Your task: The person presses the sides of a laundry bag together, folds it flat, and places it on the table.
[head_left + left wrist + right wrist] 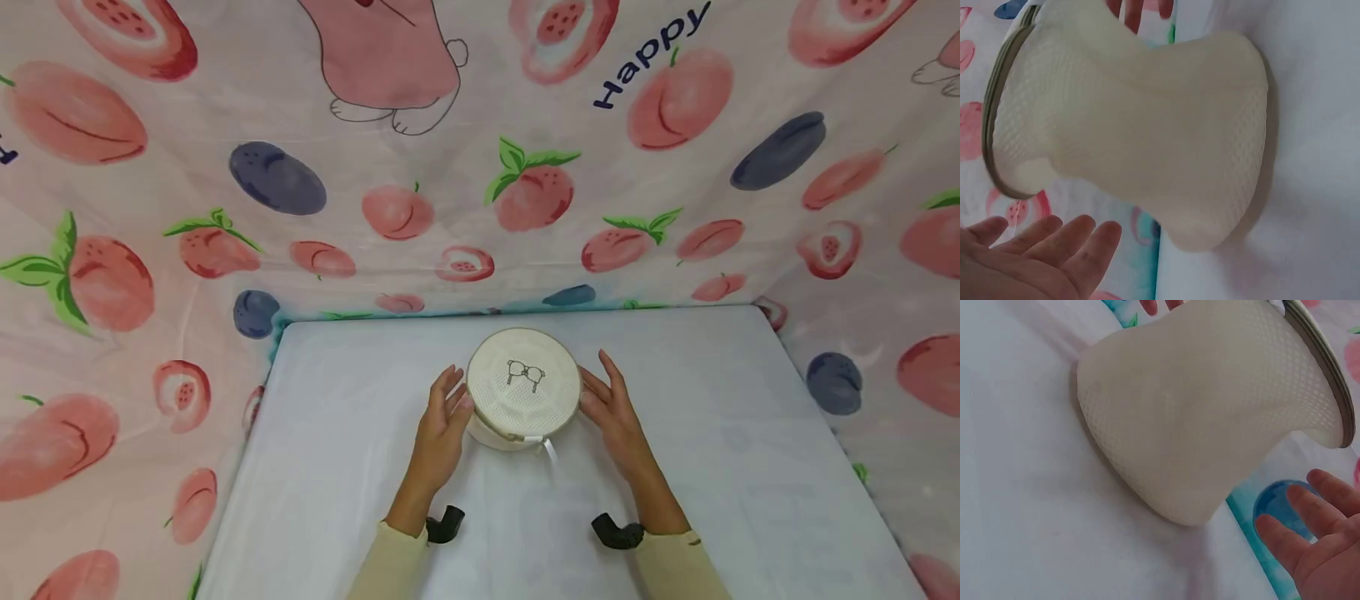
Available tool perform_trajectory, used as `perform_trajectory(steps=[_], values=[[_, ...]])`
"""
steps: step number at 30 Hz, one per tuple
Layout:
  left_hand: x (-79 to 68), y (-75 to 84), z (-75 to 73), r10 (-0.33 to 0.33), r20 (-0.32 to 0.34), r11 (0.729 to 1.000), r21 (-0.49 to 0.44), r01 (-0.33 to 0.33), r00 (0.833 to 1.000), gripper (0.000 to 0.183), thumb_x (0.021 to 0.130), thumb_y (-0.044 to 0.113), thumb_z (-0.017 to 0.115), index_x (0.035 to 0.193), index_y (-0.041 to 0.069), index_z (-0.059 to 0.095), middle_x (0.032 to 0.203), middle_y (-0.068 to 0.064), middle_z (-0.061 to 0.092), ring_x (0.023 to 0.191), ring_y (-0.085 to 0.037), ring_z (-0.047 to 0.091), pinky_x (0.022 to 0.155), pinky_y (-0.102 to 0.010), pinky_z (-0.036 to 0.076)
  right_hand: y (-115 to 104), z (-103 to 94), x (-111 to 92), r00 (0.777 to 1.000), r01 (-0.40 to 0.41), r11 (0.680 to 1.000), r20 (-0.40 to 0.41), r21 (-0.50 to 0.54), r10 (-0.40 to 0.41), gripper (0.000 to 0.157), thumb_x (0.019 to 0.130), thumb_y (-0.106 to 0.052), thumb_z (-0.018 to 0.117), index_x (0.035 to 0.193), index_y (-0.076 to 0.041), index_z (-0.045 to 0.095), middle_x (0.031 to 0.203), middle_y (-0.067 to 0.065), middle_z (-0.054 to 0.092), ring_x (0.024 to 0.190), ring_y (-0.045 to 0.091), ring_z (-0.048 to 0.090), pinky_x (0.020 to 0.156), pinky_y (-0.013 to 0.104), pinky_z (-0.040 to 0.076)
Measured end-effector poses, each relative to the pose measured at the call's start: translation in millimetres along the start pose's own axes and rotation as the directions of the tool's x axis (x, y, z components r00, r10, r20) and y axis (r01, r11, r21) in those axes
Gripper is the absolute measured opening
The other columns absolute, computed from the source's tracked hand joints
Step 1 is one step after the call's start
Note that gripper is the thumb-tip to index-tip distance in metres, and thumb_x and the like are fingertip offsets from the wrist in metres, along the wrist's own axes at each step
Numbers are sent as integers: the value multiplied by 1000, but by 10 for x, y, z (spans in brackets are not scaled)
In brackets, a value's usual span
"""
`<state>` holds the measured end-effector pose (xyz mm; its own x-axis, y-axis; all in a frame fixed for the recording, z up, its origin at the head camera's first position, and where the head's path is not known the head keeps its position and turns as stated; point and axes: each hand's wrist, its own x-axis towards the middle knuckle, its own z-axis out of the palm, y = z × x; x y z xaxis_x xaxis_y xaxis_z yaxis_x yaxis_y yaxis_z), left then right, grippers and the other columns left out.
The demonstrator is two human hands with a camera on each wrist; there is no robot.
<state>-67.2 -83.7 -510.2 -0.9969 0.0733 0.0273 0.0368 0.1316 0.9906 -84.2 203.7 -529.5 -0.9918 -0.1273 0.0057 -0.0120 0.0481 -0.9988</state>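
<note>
A cream mesh laundry bag (524, 382), round and zipped, stands on the table with its lid facing up. Small dark line embroidery marks the lid, and a white zip pull (551, 451) hangs at the near edge. In both wrist views its soft mesh side (1160, 125) (1172, 412) caves inward between lid rim and base. My left hand (444, 425) is at the left of the bag, fingers extended and fingertips right at its rim. On the opposite side my right hand (617, 417) has spread, fairly straight fingers beside the rim.
The table (337, 500) has a plain white cover. Behind and at both sides hangs a fruit-print cloth (420, 167), meeting the table's back edge. Black curved pieces (447, 525) (618, 532) sit at each wrist by the cream sleeves.
</note>
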Motion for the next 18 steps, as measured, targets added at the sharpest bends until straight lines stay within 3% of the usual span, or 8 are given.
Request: perform_trajectory(steps=[7,12,18], values=[[112,-7,125,-27,-51,1000,-9,27,998,58,108,39,51,159,25,28,160,-8,42,148,-24,43,120,-41,36,12,132,98,999,-5,998,-35,65,8,67,108,-22,51,163,-36,15,161,18,39,130,2,56,102,17,47],[211,27,185,-37,-61,999,-13,37,997,59,106,42,54,159,34,28,159,-9,45,145,-22,48,120,-46,36,-16,215,180,998,-14,997,-54,70,17,65,107,-25,52,162,-38,20,156,19,45,123,3,61,97,17,50],[250,13,278,-86,-72,996,23,88,994,61,104,46,56,157,43,27,158,-4,47,142,-22,49,121,-52,32,-43,294,216,999,-21,991,-35,132,26,63,109,-23,50,163,-32,21,156,18,44,123,7,60,97,17,50]])
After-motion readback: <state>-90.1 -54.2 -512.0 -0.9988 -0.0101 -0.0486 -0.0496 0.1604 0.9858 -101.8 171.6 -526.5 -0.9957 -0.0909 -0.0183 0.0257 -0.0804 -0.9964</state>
